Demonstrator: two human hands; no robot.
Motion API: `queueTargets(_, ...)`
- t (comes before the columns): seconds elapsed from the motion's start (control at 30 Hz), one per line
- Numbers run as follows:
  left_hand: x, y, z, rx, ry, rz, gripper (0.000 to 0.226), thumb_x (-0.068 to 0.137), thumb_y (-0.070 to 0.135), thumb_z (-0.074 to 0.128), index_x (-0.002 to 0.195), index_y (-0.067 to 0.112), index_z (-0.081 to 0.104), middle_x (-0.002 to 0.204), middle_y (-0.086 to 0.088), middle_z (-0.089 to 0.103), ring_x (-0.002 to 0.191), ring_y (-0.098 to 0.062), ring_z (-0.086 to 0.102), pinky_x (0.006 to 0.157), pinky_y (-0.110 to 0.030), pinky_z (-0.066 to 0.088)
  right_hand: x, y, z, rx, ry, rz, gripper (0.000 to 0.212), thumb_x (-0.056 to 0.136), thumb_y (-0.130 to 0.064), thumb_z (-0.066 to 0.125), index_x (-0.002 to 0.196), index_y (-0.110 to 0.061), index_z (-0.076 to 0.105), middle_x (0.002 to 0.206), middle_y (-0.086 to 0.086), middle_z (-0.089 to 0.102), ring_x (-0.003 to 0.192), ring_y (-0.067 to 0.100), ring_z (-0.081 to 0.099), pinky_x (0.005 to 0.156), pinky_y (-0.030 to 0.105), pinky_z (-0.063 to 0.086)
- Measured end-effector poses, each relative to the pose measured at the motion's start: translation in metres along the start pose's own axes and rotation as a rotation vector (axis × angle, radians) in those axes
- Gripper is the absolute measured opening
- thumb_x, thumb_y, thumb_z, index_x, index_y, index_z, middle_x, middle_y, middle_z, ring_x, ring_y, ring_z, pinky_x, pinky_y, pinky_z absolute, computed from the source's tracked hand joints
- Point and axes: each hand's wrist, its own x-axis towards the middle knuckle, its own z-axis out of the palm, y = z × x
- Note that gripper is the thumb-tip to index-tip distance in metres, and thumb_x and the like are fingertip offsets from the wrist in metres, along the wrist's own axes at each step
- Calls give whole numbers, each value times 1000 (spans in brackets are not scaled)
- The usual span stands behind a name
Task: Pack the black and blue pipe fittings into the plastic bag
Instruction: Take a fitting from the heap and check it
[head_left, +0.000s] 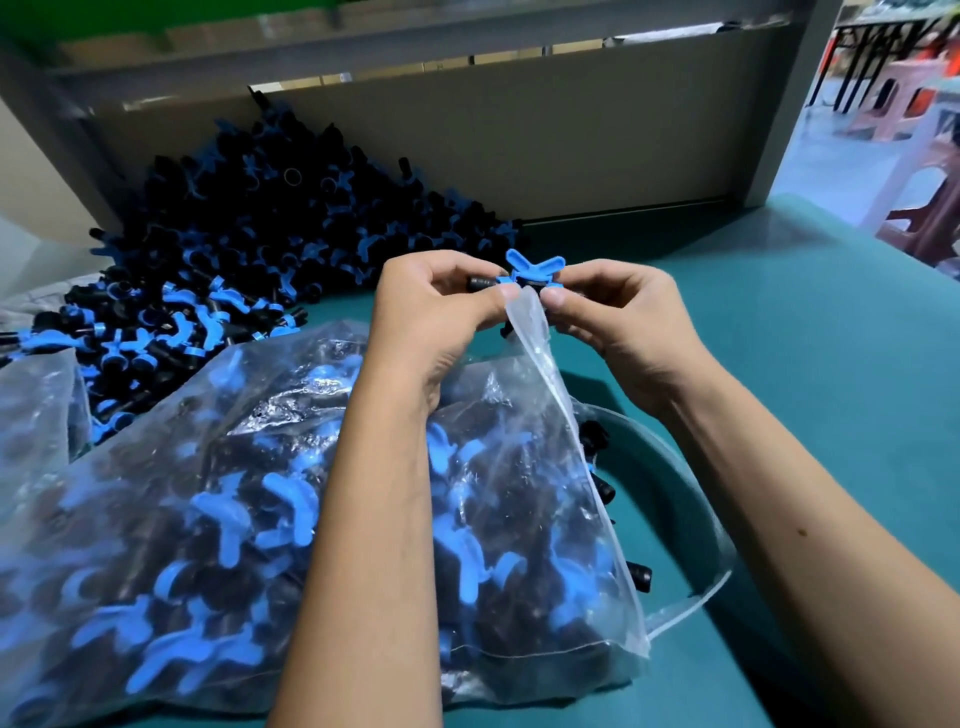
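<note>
Tabletop (779, 332): teal, carrying everything here.
Bag (182, 493): clear plastic, lying at the near left, stuffed with black and blue fittings; its open edge is lifted at the right.
Pile (270, 228): loose fittings heaped at the far left against a grey panel (519, 130).
Left hand (441, 306): fingers curled, pinching the bag's raised edge and the fitting.
Right hand (618, 312): also pinching the fitting.
Fitting (530, 267): blue-winged, black-bodied, held between both hands just above the bag's mouth.
</note>
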Motion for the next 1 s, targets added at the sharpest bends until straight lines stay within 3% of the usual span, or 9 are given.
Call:
queueTargets(0.13, 2, 0, -1, -18, 63, 42, 15, 81, -8, 79, 82, 7, 77, 70, -5, 75, 69, -18, 73, 74, -28, 62, 6, -9, -12, 16, 144, -56, 10, 85, -4, 77, 91, -12, 77, 77, 5, 73, 67, 14, 64, 74, 29, 53)
queueTargets(0.27, 4, 0, 8, 43, 236, 120, 10, 76, 10, 86, 79, 12, 77, 75, -6, 77, 78, -27, 77, 85, -47, 63, 5, -5, 1, -294, 285, -195, 24, 84, -16, 80, 104, -13, 67, 88, 7, 68, 75, 26, 69, 60, 32, 56)
queueTargets(0.43, 3, 6, 20, 46, 308, 155, 20, 69, 30, 87, 71, 15, 74, 69, -3, 75, 72, -26, 76, 78, -50, 62, -2, -7, 19, -537, 58, -393, 36, 78, -14, 84, 110, -13, 66, 98, -6, 70, 90, 11, 67, 75, 22, 54)
queueTargets(0.53, -2, 7, 30, 118, 231, 178, 26, 75, 34, 84, 70, 12, 72, 67, -4, 74, 70, -28, 75, 76, -50, 62, -2, -9, 21, -486, 152, -375, 20, 84, -12, 79, 102, -7, 71, 91, -1, 75, 81, 11, 71, 70, 18, 53)
queueTargets(0.63, -2, 8, 28, 196, 55, 191, 27, 88, 32, 69, 79, 7, 71, 78, -12, 75, 82, -36, 73, 81, -53, 60, 2, -12, 15, -1, 241, -38, 10, 98, -8, 63, 94, -1, 69, 75, 6, 71, 58, 10, 65, 56, 18, 53)
queueTargets(0.7, -4, 10, 22, 361, -159, 202, 16, 90, 10, 60, 93, 16, 75, 92, -8, 74, 95, -28, 69, 88, -49, 58, 4, -14, 6, 328, 281, 189, 19, 104, -10, 53, 92, -1, 65, 73, 11, 69, 52, 10, 58, 54, 16, 51)
queueTargets(0.73, -6, 9, 18, 460, -282, 201, 35, 85, -3, 55, 98, 22, 76, 99, -4, 72, 99, -22, 67, 91, -44, 57, 4, -14, -1, 380, 284, 250, 21, 105, -12, 50, 92, -1, 63, 71, 11, 69, 51, 9, 56, 52, 14, 49)
queueTargets(0.83, -12, 11, 8, 630, -511, 216, 51, 76, -11, 50, 91, 28, 79, 98, 10, 75, 98, -12, 68, 92, -36, 55, 6, -15, -15, 407, 257, 344, 19, 106, -14, 47, 94, -4, 59, 74, 14, 69, 51, 8, 52, 46, 12, 42)
queueTargets(1.0, -9, 15, -7, 670, -434, 242, 17, 81, 3, 77, 76, 19, 78, 78, -1, 75, 74, -10, 65, 77, -35, 57, 7, -27, -45, 105, 42, 337, 18, 100, -9, 51, 95, -5, 68, 81, 16, 69, 52, 9, 51, 45, 13, 41)
